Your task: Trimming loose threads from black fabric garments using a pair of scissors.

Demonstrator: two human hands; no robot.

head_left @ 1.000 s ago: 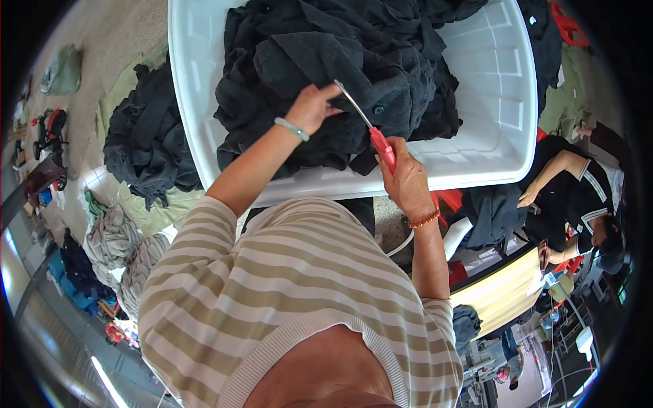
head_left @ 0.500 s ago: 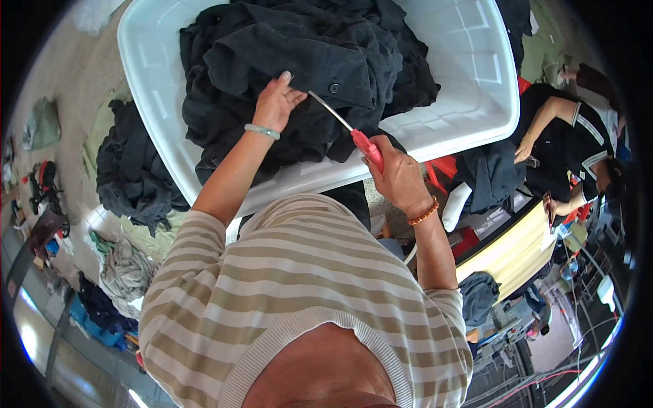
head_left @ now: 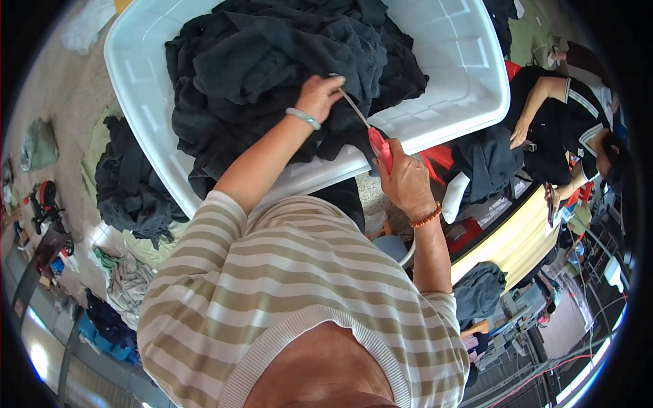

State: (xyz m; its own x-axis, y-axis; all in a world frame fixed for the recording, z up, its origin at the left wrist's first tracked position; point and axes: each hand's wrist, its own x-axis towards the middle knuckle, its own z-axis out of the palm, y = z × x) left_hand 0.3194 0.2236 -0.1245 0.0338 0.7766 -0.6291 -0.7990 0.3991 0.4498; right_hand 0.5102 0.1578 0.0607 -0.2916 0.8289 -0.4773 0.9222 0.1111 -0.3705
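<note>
My left hand, with a pale bangle at the wrist, pinches the cloth of a black garment on top of a heap. Its fingers are closed, and the bit of cloth between them is mostly hidden. In my right hand, which wears a beaded bracelet, is a red-handled tool with a slim metal shaft. Its tip reaches my left fingertips. The heap of black garments lies in a large white plastic tub in front of me.
More black garments lie on the floor left of the tub, with grey cloth nearer. At the right, a person in black handles dark cloth beside a pale yellow tabletop. A red stool stands between us.
My left hand has moved right, from lying with fingers apart on the garment to pinching it near the tool's tip. The tool has shifted slightly right. The button seen before is now hidden.
</note>
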